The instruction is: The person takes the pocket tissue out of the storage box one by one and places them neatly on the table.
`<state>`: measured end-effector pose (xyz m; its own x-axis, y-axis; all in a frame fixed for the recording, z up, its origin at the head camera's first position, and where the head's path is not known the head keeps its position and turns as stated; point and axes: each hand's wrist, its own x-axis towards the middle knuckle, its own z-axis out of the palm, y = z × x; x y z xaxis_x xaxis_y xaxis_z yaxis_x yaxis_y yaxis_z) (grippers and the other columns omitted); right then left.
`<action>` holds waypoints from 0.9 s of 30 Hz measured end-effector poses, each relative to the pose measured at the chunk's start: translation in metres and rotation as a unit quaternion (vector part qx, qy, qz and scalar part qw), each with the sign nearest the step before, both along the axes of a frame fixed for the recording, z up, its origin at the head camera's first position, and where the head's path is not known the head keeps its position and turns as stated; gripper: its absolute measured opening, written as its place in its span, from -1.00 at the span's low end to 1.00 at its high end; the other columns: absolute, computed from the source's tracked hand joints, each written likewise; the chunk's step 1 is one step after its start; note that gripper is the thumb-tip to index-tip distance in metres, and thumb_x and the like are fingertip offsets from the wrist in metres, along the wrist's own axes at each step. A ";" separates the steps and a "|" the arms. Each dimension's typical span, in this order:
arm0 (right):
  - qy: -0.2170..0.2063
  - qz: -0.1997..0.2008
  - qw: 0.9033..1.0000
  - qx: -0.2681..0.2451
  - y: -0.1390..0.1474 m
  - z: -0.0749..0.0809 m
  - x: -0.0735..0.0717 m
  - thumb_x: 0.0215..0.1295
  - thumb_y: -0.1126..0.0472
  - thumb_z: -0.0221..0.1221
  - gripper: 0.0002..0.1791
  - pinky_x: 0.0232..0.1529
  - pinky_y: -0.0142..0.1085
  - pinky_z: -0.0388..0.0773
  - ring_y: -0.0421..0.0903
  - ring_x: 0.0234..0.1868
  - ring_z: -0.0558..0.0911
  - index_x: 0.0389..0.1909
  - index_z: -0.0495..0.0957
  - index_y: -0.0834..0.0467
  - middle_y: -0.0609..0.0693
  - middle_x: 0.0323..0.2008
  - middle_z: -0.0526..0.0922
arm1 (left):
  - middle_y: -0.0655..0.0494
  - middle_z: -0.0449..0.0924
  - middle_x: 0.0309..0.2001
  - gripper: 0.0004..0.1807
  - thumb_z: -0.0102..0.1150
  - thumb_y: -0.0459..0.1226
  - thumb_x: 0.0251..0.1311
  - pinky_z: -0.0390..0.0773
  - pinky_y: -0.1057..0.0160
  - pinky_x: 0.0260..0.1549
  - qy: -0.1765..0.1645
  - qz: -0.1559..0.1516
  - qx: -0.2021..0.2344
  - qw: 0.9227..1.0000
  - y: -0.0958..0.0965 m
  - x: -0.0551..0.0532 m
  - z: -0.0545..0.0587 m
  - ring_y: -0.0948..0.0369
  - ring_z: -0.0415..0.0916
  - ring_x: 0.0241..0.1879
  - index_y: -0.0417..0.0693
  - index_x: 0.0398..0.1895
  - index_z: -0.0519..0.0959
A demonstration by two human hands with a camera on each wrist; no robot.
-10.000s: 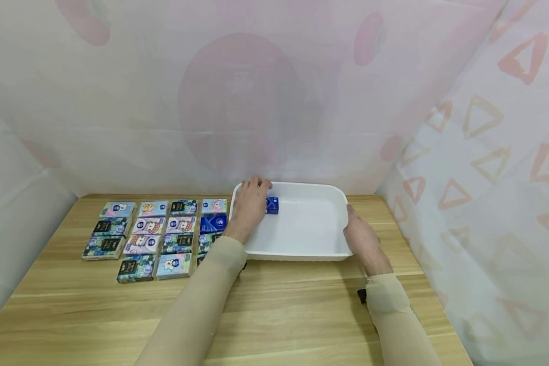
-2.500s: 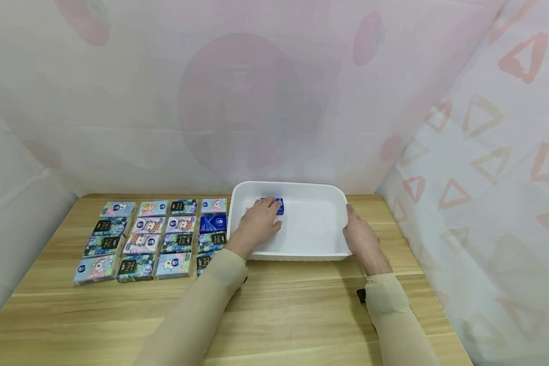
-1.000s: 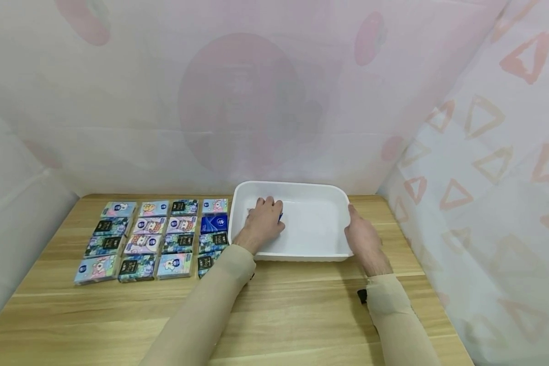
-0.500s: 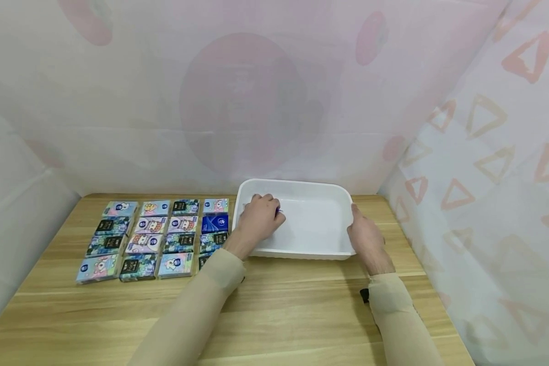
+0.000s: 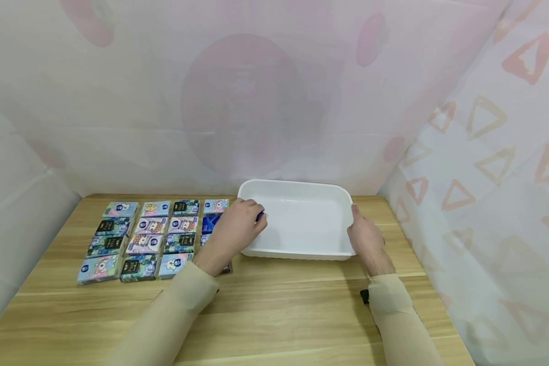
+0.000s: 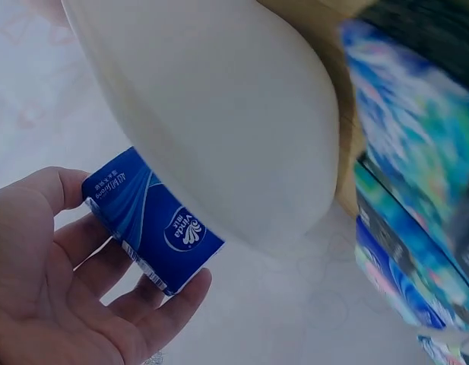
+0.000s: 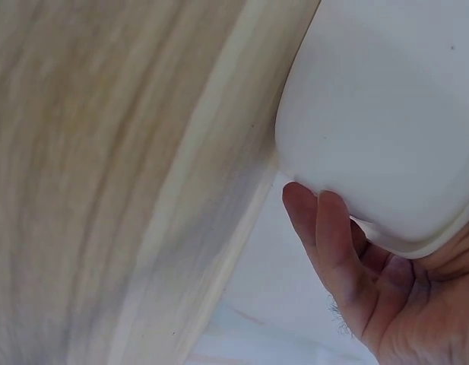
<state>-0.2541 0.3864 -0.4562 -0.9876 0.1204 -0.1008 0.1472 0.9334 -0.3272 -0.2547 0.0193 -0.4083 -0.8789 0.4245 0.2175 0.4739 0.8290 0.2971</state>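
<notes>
My left hand (image 5: 238, 226) is over the left rim of the white plastic tray (image 5: 302, 223). It pinches a dark blue Vinda tissue pack (image 6: 154, 220) between thumb and fingers. In the head view, only a corner of that pack (image 5: 260, 215) shows past the fingers. At the tray's opposite end, my right hand (image 5: 367, 239) grips the right rim. The right wrist view has the right hand's fingers (image 7: 337, 236) bent against the tray's outer wall (image 7: 378, 106). No other pack is visible inside the tray.
Left of the tray, several small tissue packs (image 5: 144, 244) lie in rows and columns on the wooden table (image 5: 274, 310). My left forearm partly covers the nearest column, including a blue pack (image 5: 209, 223). A pale fabric wall (image 5: 242, 112) rises behind.
A light blue pack has joined the front left corner of the rows. My left hand has taken the dark blue pack inside the tray and moved left to the rim. The tray has shifted slightly right.
</notes>
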 end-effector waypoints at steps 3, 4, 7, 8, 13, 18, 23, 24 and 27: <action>0.002 0.003 1.000 0.005 0.000 0.000 0.000 0.71 0.39 0.03 -0.22 -0.69 -0.25 0.44 0.01 -0.62 0.58 0.87 0.14 0.31 0.20 -0.52 0.64 | -0.10 0.95 0.08 -0.68 0.27 -0.16 0.73 0.90 -0.12 0.20 0.011 0.002 -0.001 1.000 -0.012 0.008 0.002 -0.11 0.86 0.09 -0.20 0.10 0.89; 0.002 0.002 1.000 0.007 0.000 0.000 0.000 0.71 0.38 0.03 -0.22 -0.69 -0.24 0.44 0.02 -0.61 0.59 0.87 0.14 0.31 0.21 -0.52 0.65 | -0.10 0.95 0.07 -0.68 0.28 -0.16 0.73 0.90 -0.12 0.21 0.016 0.002 -0.002 1.000 -0.016 0.011 0.003 -0.11 0.87 0.09 -0.20 0.09 0.89; 0.001 0.000 1.000 0.009 -0.001 0.001 0.000 0.71 0.37 0.03 -0.22 -0.67 -0.21 0.47 0.05 -0.59 0.62 0.87 0.15 0.29 0.24 -0.48 0.68 | -0.10 0.96 0.06 -0.69 0.29 -0.17 0.71 0.90 -0.14 0.19 0.037 0.001 -0.009 0.999 -0.026 0.018 0.004 -0.11 0.88 0.10 -0.18 0.07 0.90; 0.001 -0.001 1.000 0.010 -0.001 0.001 0.001 0.71 0.37 0.03 -0.22 -0.66 -0.20 0.48 0.06 -0.58 0.62 0.87 0.15 0.29 0.25 -0.46 0.69 | -0.10 0.96 0.04 -0.70 0.29 -0.17 0.71 0.90 -0.14 0.18 0.042 0.000 -0.010 0.999 -0.029 0.020 0.004 -0.10 0.88 0.08 -0.18 0.05 0.90; -0.001 0.000 1.000 0.010 -0.001 0.001 0.002 0.72 0.36 0.02 -0.22 -0.66 -0.20 0.46 0.04 -0.61 0.59 0.88 0.14 0.29 0.22 -0.49 0.67 | -0.07 0.97 -0.01 -0.71 0.28 -0.18 0.69 0.89 -0.19 0.24 0.047 0.001 -0.013 0.999 -0.043 0.033 0.007 -0.06 0.90 -0.01 -0.15 0.00 0.91; 0.000 0.001 1.000 0.009 0.001 -0.001 0.001 0.73 0.36 0.01 -0.23 -0.67 -0.21 0.45 0.03 -0.62 0.58 0.88 0.14 0.29 0.20 -0.52 0.65 | -0.06 0.97 0.04 -0.71 0.31 -0.15 0.68 0.91 -0.20 0.24 0.044 0.009 -0.016 0.999 -0.054 0.046 0.010 -0.09 0.90 0.08 -0.14 0.04 0.91; 0.002 0.003 1.000 0.007 0.001 -0.001 0.001 0.72 0.37 0.01 -0.22 -0.66 -0.21 0.45 0.04 -0.60 0.59 0.88 0.14 0.29 0.22 -0.50 0.66 | -0.07 0.96 0.04 -0.72 0.34 -0.15 0.67 0.93 -0.17 0.12 0.046 0.011 -0.022 0.999 -0.067 0.058 0.013 -0.12 0.88 0.10 -0.13 0.07 0.91; 0.002 0.005 1.000 0.007 0.000 -0.001 0.000 0.72 0.37 0.02 -0.22 -0.67 -0.21 0.44 0.04 -0.61 0.58 0.87 0.14 0.30 0.21 -0.51 0.66 | -0.07 0.96 0.02 -0.73 0.36 -0.14 0.66 0.93 -0.16 0.11 0.046 0.012 -0.024 0.999 -0.069 0.060 0.013 -0.11 0.88 0.07 -0.13 0.05 0.91; 0.003 0.006 1.000 0.008 0.000 -0.001 0.000 0.71 0.37 0.02 -0.22 -0.67 -0.23 0.42 0.01 -0.62 0.55 0.87 0.15 0.31 0.18 -0.53 0.63 | -0.05 0.95 -0.06 -0.73 0.40 -0.11 0.64 0.93 -0.12 0.00 0.040 0.016 -0.037 0.998 -0.076 0.066 0.012 -0.05 0.88 -0.06 -0.12 -0.02 0.90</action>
<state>-0.2542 0.3864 -0.4570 -0.9896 0.1096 -0.0935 0.1337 0.9402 -0.3131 -0.1888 -0.0570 -0.3961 -0.8736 0.4133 0.2569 0.4660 0.8626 0.1968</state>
